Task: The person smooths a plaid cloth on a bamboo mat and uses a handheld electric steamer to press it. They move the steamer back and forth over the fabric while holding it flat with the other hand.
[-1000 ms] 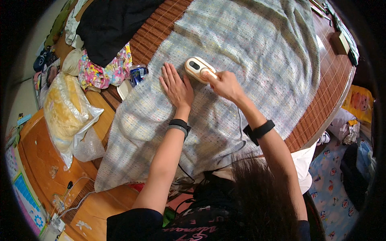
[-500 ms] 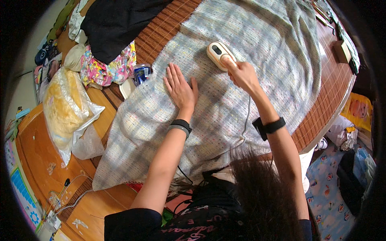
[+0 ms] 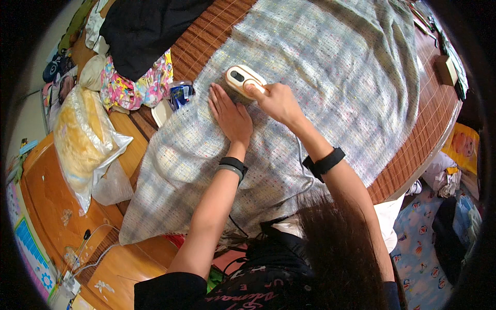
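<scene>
Brown striped tabletop [image 3: 202, 37] bears a plaid cloth [image 3: 336, 82]; the white handheld device [image 3: 239, 75] is over it, just beside the flat left hand [image 3: 232, 120], fingers nearly together. The right hand [image 3: 279, 105] curls its fingers round the device's near end. Recommended: hold cloth taut, left fingertips clear.

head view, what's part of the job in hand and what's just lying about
Part of the job:
- white handheld iron, in the right hand
- grey cord
- checked cloth, left hand flat on it

Apparently lying about:
- black cloth
- flowered cloth
- clear bag
- blue package
</scene>
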The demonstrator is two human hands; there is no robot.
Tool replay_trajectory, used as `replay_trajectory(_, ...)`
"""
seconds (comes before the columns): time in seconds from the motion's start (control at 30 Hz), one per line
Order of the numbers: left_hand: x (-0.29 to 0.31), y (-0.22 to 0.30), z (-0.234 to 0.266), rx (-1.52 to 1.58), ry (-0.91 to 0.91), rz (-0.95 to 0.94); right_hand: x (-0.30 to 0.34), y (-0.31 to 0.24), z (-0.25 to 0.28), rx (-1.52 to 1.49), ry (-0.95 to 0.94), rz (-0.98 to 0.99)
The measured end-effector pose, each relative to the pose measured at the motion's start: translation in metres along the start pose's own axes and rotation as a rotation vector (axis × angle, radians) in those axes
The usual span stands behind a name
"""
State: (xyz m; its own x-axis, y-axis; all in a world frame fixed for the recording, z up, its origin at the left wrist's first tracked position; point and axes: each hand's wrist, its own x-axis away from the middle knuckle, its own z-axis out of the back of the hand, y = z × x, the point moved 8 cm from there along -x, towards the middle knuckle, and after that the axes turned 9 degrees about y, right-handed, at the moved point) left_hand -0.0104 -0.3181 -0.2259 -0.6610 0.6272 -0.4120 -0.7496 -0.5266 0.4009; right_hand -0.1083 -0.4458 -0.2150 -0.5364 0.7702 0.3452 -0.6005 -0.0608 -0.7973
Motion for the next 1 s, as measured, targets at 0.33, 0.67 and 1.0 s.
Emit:
replay_trajectory(0.33, 0.0, -0.005, 0.003, -0.078, -0.033, 0.073, -0.06, 0.014, 0.032, 0.053, 0.09, 0.007)
replay_trajectory(0.67, 0.0, -0.005, 0.006, -0.036, 0.026, 0.078, -0.025, -0.009, 0.019, -0.092, -0.09, -0.112)
replay_trajectory(1.0, 0.001, -0.01, 0.008, -0.01, 0.03, 0.131, -0.056, -0.02, -0.027, 0.111, -0.101, 0.052)
